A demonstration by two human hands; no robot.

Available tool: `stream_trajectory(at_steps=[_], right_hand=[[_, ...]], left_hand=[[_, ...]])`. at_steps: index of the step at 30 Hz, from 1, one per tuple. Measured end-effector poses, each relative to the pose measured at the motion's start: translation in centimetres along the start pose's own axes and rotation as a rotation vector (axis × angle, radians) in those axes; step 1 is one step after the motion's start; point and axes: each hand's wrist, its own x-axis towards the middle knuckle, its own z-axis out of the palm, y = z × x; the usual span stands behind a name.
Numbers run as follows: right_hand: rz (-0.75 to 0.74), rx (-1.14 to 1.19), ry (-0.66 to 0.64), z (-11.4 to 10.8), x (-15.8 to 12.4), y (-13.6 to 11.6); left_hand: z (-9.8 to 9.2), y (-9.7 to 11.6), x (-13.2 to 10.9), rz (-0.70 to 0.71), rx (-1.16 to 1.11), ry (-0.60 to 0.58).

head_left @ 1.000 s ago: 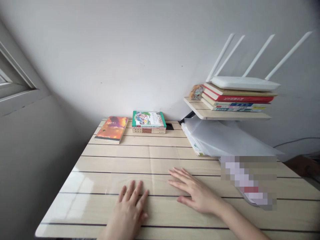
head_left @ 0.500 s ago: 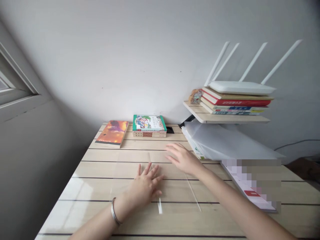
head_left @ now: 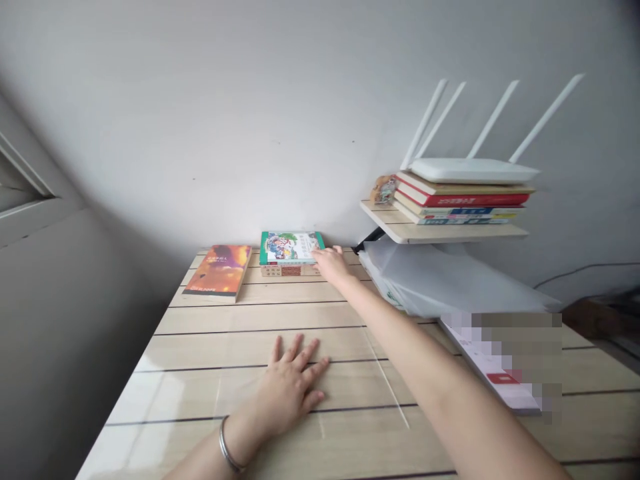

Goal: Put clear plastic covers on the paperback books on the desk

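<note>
The small stack of books [head_left: 286, 249], green-covered on top, sits at the back of the table [head_left: 280, 291] near the wall [head_left: 240, 133], its long side running left to right, in line with the dark gaps between the slats. My right hand [head_left: 331, 265] is by far the nearer one: it is at the stack's right front corner, so most of the stack lies to the left of my fingers. Those fingers are bent, the foremost tips over the edge of the top cover and seemingly touching it; whether they have closed on anything I cannot tell, since my thumb is hard to make out. My right arm [head_left: 425, 367] is stretched long, slanting forward and leftward over the table. My left hand [head_left: 290, 383] is well apart from the stack, nearer to me, palm down with fingers fanned, lying on a clear sheet [head_left: 360, 387] whose pale right edge passes just beside my right arm. A bracelet [head_left: 229, 443] rings my left wrist. The orange book [head_left: 219, 272] lies left of the stack, a gap between them.
</note>
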Motion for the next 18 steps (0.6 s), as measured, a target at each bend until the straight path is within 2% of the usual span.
stream_trajectory(at_steps=[6, 11, 13, 18], right_hand=[[-0.051, -0.028, 0.077, -0.6, -1.4, -0.5], [-0.044, -0.018, 0.185, -3.0, -1.9, -1.6], [-0.03, 0.007, 0.301, -4.6, -2.3, -2.0], [0.104, 0.142, 0.87, -9.0, -5.8, -2.2]], left_hand=[[0.3, -0.2, 0.1, 0.022, -0.012, 0.043], [0.1, 0.0, 0.1, 0.0, -0.017, 0.028], [0.0, 0.1, 0.1, 0.001, -0.018, 0.033], [-0.2, 0.4, 0.1, -0.008, -0.024, 0.029]])
